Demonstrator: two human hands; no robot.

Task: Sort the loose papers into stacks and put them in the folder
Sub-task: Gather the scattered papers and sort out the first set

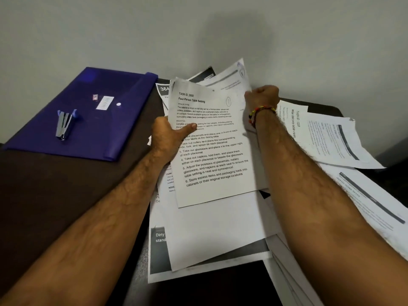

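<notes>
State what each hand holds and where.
Left hand pinches the "Four-Person Table Setting" sheet at its left edge; right hand grips papers behind at their right edge.

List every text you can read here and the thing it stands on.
Held sheet: "TASK ID: 2692", "Four-Person Table Setting"
Sheet on the right: "TASK ID: 1228", "Wipe balcony table clean"
Dark sheet at the back: "364", cut off
Bottom sheet: "Dirty", "stand", cut off
Folder label: too blurred

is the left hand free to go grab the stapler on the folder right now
Probably not yet: the left hand is gripping the printed sheet. The way to the stapler on the blue folder looks clear otherwise.
</notes>
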